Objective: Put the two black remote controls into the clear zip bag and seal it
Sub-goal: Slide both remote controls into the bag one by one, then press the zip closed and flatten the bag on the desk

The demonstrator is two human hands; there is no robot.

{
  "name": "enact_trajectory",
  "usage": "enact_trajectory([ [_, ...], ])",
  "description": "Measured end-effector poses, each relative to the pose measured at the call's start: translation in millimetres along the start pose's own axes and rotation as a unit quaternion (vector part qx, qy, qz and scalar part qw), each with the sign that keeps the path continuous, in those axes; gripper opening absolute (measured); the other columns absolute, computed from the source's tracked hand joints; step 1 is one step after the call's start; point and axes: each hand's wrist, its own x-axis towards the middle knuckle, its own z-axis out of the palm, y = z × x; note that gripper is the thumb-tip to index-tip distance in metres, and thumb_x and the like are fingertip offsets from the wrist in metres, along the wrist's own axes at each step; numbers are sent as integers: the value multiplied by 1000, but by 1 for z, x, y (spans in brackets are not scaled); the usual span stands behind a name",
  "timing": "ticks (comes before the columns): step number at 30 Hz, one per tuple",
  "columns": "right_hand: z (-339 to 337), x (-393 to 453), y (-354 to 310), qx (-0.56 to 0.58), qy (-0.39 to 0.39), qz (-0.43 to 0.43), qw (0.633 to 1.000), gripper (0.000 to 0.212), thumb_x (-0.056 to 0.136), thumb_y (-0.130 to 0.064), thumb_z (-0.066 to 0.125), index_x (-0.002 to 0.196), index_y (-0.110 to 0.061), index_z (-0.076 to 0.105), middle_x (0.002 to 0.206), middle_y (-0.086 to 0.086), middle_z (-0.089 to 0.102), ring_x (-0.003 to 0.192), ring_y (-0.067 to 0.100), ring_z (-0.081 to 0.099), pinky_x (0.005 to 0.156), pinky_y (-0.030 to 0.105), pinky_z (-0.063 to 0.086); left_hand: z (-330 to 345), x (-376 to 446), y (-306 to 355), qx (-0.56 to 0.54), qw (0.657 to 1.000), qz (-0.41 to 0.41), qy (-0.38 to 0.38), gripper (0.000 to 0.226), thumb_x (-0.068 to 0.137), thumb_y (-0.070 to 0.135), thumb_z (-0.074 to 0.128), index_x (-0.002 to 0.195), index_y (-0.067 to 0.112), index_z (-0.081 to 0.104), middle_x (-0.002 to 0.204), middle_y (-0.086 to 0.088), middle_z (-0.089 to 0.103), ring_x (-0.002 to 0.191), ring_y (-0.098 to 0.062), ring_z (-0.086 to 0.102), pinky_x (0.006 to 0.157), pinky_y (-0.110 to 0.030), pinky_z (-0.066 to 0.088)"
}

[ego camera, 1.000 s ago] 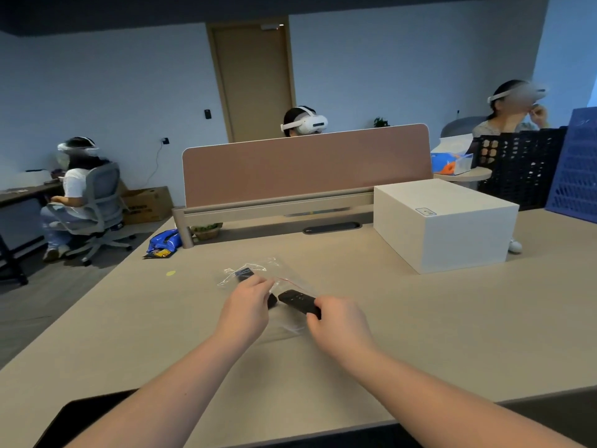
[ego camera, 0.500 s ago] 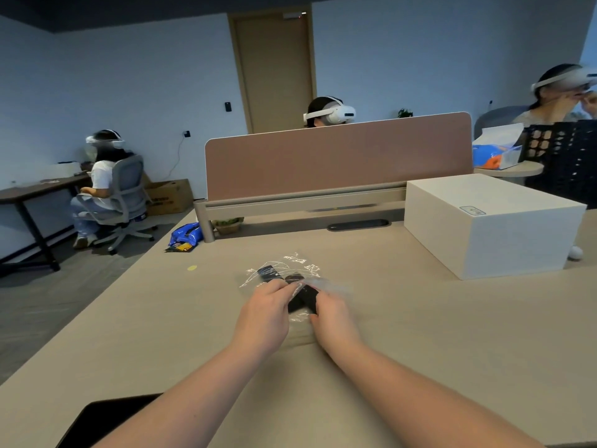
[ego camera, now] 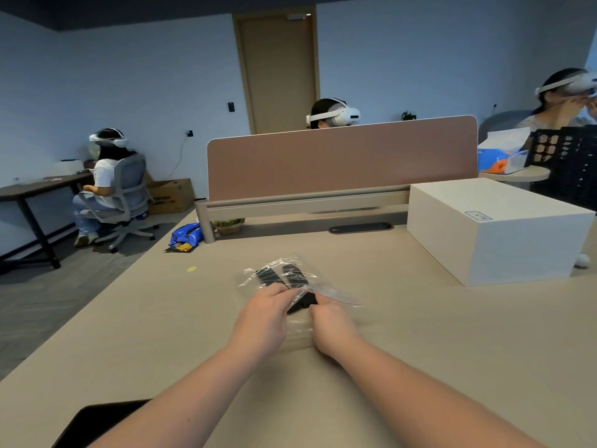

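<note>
The clear bag (ego camera: 284,276) lies crumpled on the beige table (ego camera: 420,334), roughly in the middle of the desk. It is thin, glossy plastic, catching white glints along its creases, with a pinkish strip running along its open edge out toward four o'clock. Through the film show two black remotes side by side, long and narrow, pointing away toward eleven o'clock: the left remote (ego camera: 266,275) looks to be wholly inside, while the right remote (ego camera: 298,287) has its far end in the bag and its near end sticking out at the mouth, dark between the two hands.

The left hand (ego camera: 263,318) is closed in a pinch at the bag's mouth, fingers bunched on the plastic at about one o'clock from the knuckles. The right hand (ego camera: 332,321) is curled loosely shut just beside it, fingertips at the near end of the right remote and the bag's edge; whether it grips the remote or only the plastic I cannot tell. The bag and remotes lie just beyond both hands, at twelve o'clock from them.

A large white box (ego camera: 494,231) stands well apart at two o'clock, and a blue packet (ego camera: 185,236) lies off at ten o'clock near the pink divider (ego camera: 342,160).
</note>
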Motion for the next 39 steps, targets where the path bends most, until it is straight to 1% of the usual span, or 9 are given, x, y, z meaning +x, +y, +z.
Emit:
enact_trajectory([
  [12, -36, -29, 6, -82, -33, -31, 996, 28, 86, -1, 42, 110, -3, 57, 126, 16, 57, 117, 29, 54, 96, 32, 43, 2, -3, -3, 12, 998, -19, -56, 29, 86, 0, 50, 105, 14, 67, 106, -5, 66, 101, -27, 59, 80, -41, 54],
  [18, -50, -39, 8, -111, -53, -20, 992, 28, 88, -5, 42, 109, -7, 60, 121, 15, 62, 112, 30, 57, 90, 32, 46, -5, -12, 5, 50, 985, -17, -167, 57, 76, 61, 44, 116, 24, 62, 123, 6, 58, 114, -18, 54, 95, -34, 49],
  [20, -53, -41, 8, -118, -53, -24, 991, 26, 88, -8, 41, 104, -9, 62, 117, 14, 64, 109, 31, 59, 87, 32, 47, -6, -13, 5, 96, 977, -5, -191, 50, 79, 54, 58, 120, 27, 57, 130, 8, 52, 120, -18, 48, 98, -33, 45],
  [22, -55, -43, 11, -123, -51, -28, 991, 25, 88, -10, 41, 99, -10, 63, 113, 15, 65, 105, 32, 60, 82, 32, 47, -7, -14, 4, 108, 980, 25, -163, 25, 84, 31, 61, 108, 23, 62, 123, 5, 59, 113, -23, 53, 88, -34, 49],
  [24, -60, -44, 13, -126, -40, -33, 991, 25, 88, -13, 39, 93, -10, 63, 110, 15, 66, 101, 32, 61, 72, 30, 42, -10, -14, 2, 128, 983, 54, -119, 8, 73, 15, 68, 75, 22, 64, 86, 6, 70, 82, -22, 65, 58, -28, 52],
  [27, -69, -51, 14, -123, 25, -60, 990, 25, 89, -20, 39, 87, -11, 62, 103, 13, 67, 96, 32, 61, 67, 30, 40, -12, -16, -4, 192, 975, 68, -90, 30, 53, 13, 83, 57, 22, 55, 55, 10, 61, 52, -16, 60, 35, -21, 41],
  [32, -82, -65, 13, -87, 167, -187, 964, 24, 89, -31, 49, 106, -15, 59, 109, 3, 60, 109, 23, 49, 82, 31, 41, -15, -24, -3, 215, 971, 63, -78, 34, 51, 10, 82, 60, 22, 51, 55, 8, 58, 52, -17, 58, 34, -23, 40],
  [36, -78, -64, 5, -117, 67, -233, 963, 55, 85, -38, 56, 138, -27, 41, 140, -5, 46, 135, 18, 32, 111, 36, 31, -19, -25, 0, 193, 976, 59, -76, 36, 52, 12, 85, 63, 21, 52, 54, 6, 59, 48, -18, 59, 32, -22, 40],
  [39, -73, -58, -1, -157, 34, -237, 958, 51, 90, -32, 54, 139, -29, 40, 142, -5, 48, 140, 15, 27, 113, 34, 25, -24, -25, 4, 141, 987, 50, -60, 18, 77, 14, 72, 88, 13, 58, 72, -5, 67, 67, -28, 64, 49, -33, 50],
])
